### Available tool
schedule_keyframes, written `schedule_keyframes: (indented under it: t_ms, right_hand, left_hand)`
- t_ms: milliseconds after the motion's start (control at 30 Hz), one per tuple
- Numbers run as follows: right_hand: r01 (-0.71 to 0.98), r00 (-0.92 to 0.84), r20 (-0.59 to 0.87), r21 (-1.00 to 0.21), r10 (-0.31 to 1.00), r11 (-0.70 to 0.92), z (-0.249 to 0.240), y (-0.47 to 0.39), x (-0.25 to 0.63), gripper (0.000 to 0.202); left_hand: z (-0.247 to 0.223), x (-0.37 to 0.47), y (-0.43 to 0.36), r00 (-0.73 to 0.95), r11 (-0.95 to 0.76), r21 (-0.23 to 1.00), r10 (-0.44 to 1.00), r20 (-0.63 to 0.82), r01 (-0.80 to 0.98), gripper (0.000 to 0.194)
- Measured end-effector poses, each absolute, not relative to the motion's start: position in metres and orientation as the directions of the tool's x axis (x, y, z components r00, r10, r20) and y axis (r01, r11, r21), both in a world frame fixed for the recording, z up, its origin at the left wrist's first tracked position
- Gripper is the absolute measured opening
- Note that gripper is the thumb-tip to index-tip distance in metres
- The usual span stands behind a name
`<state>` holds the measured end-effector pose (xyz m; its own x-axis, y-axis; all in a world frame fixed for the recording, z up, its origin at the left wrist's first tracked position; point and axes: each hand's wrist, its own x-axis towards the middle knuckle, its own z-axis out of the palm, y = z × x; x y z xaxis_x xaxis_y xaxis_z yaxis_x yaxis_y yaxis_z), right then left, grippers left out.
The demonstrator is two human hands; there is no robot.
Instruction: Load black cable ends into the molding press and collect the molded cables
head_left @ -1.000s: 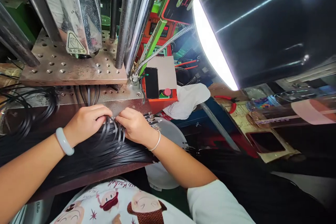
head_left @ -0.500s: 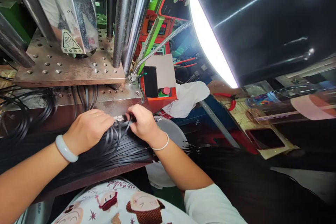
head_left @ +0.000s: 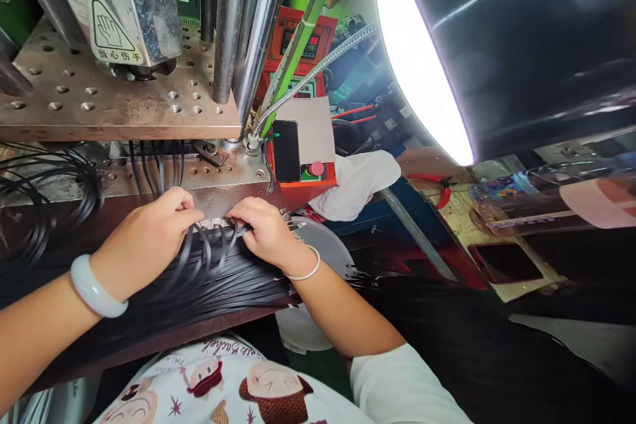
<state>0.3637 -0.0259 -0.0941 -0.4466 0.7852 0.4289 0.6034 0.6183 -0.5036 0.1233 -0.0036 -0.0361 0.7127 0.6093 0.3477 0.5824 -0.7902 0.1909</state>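
Several flat black cables (head_left: 209,248) curve from a row of small metal connectors (head_left: 214,222) at the front edge of the machine's base. My left hand (head_left: 152,235) is closed at the left end of that row, its fingertips pinched by a cable. At the right end, my right hand (head_left: 261,228) pinches the end of another black cable. The fingers hide most of both cable ends. Many more black cables (head_left: 248,285) lie spread below my hands.
A press plate (head_left: 139,112) with steel columns stands above and behind my hands. Coiled black cables (head_left: 74,185) hang at left. A phone (head_left: 286,151), a red button (head_left: 316,169), a white cloth (head_left: 365,182) and a bright lamp (head_left: 417,53) are to the right.
My left hand has moved left, away from my right hand, and more of the connector row shows between them. My right hand has shifted slightly left. The press plate appears larger in view.
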Motion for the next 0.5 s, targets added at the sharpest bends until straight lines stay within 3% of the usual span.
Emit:
schedule_keyframes:
  t_ms: [100,167,267,433,500]
  right_hand:
    - [0.651,-0.514,0.424,-0.373,0.745,0.661,-0.097,-0.026,0.361,0.032]
    - [0.672,-0.559,0.373,-0.320,0.741,0.668,-0.094,-0.026,0.360,0.029]
    - [0.707,-0.596,0.239,-0.298,0.767,0.641,-0.079,-0.026,0.366,0.023]
    - [0.649,-0.633,0.081,-0.486,0.770,0.585,-0.036,-0.032,0.408,0.018]
    - [0.649,-0.659,0.051,-0.465,0.750,0.602,-0.026,-0.036,0.423,0.012]
  left_hand:
    - [-0.033,0.119,0.004,0.705,-0.799,0.408,0.591,0.393,0.443,0.031]
    - [-0.039,0.116,0.008,0.680,-0.783,0.455,0.608,0.411,0.424,0.027]
    - [-0.051,0.114,0.007,0.640,-0.777,0.437,0.624,0.448,0.452,0.026]
    - [-0.058,0.113,0.002,0.663,-0.839,0.304,0.544,0.514,0.452,0.028]
    - [-0.057,0.113,0.002,0.689,-0.861,0.229,0.502,0.523,0.454,0.029]
